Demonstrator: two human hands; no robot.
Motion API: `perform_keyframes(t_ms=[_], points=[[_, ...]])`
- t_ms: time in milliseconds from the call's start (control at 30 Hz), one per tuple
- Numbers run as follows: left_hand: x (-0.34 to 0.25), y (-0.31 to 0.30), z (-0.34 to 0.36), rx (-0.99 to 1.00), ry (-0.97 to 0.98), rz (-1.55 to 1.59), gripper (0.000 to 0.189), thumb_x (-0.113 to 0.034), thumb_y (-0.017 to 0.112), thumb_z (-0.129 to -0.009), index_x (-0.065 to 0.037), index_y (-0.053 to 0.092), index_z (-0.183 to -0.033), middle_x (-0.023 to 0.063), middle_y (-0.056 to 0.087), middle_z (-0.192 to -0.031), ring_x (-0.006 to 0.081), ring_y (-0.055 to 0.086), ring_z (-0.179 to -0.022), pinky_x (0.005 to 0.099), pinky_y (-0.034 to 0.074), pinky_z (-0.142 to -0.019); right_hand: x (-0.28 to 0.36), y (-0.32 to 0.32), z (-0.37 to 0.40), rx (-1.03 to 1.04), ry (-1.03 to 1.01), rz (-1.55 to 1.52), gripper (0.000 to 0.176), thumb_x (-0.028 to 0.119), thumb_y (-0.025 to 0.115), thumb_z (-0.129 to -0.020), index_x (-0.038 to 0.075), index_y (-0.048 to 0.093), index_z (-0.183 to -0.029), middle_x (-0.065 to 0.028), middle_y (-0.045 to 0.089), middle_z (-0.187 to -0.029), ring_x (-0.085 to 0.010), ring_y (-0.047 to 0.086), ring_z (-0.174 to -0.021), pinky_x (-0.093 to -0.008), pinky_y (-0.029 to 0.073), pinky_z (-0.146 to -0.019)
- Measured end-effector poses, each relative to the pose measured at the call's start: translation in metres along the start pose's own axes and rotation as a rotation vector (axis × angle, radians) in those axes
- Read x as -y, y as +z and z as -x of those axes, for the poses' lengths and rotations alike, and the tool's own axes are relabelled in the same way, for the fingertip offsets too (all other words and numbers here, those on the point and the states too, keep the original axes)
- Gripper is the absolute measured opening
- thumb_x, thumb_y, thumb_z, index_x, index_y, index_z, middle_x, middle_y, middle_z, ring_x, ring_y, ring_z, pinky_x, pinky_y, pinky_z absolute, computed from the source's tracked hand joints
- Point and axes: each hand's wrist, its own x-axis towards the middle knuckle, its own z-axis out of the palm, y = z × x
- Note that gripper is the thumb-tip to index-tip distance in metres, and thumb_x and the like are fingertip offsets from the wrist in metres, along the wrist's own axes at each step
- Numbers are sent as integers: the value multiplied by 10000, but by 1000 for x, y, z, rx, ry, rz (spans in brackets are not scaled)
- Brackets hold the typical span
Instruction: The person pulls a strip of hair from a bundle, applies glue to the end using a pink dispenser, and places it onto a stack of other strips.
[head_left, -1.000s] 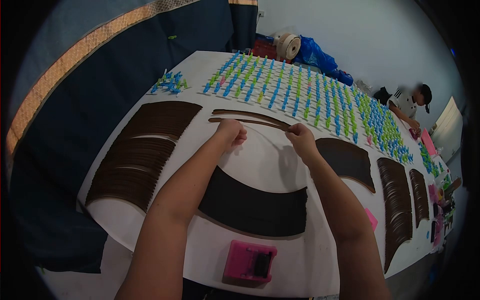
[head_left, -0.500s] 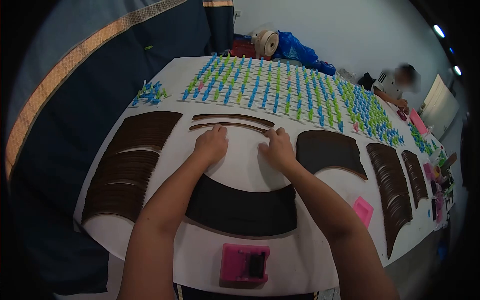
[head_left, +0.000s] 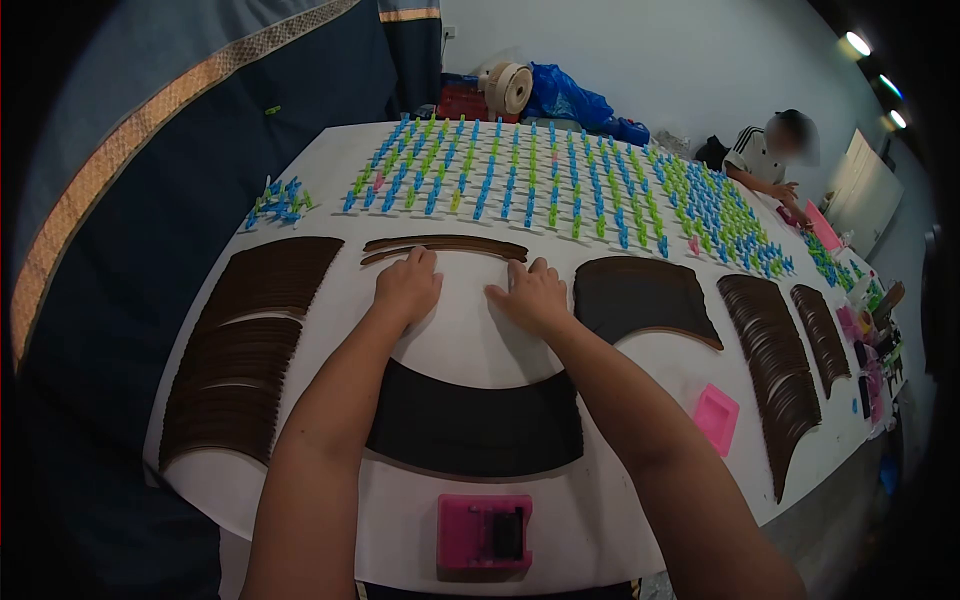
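Two thin curved brown strips (head_left: 450, 243) lie close together at the top middle of the white table (head_left: 460, 320). My left hand (head_left: 409, 285) rests at the lower strip's left part, its fingertips on the edge. At the right end, the fingertips of my right hand (head_left: 532, 295) touch the same strip, thumb apart from the fingers. Nearer me is a curved black stack (head_left: 475, 420). Another dark curved stack (head_left: 640, 300) sits right of my right hand. Whether my left fingers pinch the strip is too small to tell.
Fanned brown strips (head_left: 240, 370) cover the left side, more (head_left: 770, 360) the right. Rows of blue and green clips (head_left: 510, 180) fill the far side. A pink holder (head_left: 460, 530) is at the front, a pink tray (head_left: 716, 420) at right. Another person (head_left: 765, 160) sits far right.
The lower strip has moved up against the upper one, with both hands following it. The view has shifted slightly. The other person's hands have moved.
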Motion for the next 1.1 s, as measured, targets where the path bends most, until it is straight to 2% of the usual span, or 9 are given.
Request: perform_keyframes(t_ms=[167,367,467,533,667,833,1000,1100], points=[[1,-1,-3,23,4,17,412,-317,578,-1041,-66,552,-1367,147,588,-1397,406,700,-1093,555,565,-931,3,-4,-1,39,33,12,710,612,660,-944,107,631,-1443,-205,608,-1344,-388,581,-1281,-549,453,-1052],[4,0,-6,17,31,5,428,-336,589,-1044,-46,557,-1357,145,578,-1463,401,719,-1072,549,586,-909,5,-6,-4,71,73,7,754,621,665,-934,119,603,-1494,-202,607,-1368,-387,592,-1294,-536,466,-1050],[3,0,-7,52,-3,12,412,-330,563,-1052,-68,549,-1370,123,563,-1472,390,694,-1143,547,560,-956,5,-7,-5,72,77,6,758,622,673,-928,120,603,-1491,-203,607,-1369,-388,598,-1293,-531,474,-1048],[5,2,-7,19,33,4,442,-349,579,-1049,-47,554,-1370,142,581,-1458,403,720,-1076,555,583,-915,7,-12,-4,102,87,9,759,634,655,-941,131,582,-1505,-206,593,-1391,-380,578,-1329,-520,468,-1063],[2,-2,-1,7,23,-12,443,-363,579,-1055,-48,566,-1365,157,582,-1452,396,718,-1088,545,587,-916,7,-16,-4,155,108,18,776,658,635,-957,155,545,-1541,-208,577,-1417,-372,558,-1364,-508,462,-1082],[6,-10,12,24,-191,-90,482,-404,567,-1072,-40,580,-1388,217,580,-1412,377,698,-1151,496,599,-933,6,-10,-5,119,88,16,778,651,660,-943,131,573,-1516,-209,578,-1401,-396,572,-1328,-543,465,-1059],[5,-14,13,31,-241,-113,516,-421,552,-1078,-34,566,-1419,218,573,-1407,371,691,-1165,486,598,-952,4,-9,-7,116,81,30,784,657,648,-950,138,556,-1531,-211,565,-1417,-404,559,-1340,-551,456,-1066],[5,-15,12,60,-243,-116,529,-427,540,-1082,-33,558,-1434,216,565,-1417,368,690,-1167,482,597,-961,5,-12,-6,165,91,70,814,701,596,-969,169,499,-1578,-209,547,-1439,-381,537,-1380,-514,456,-1085]])
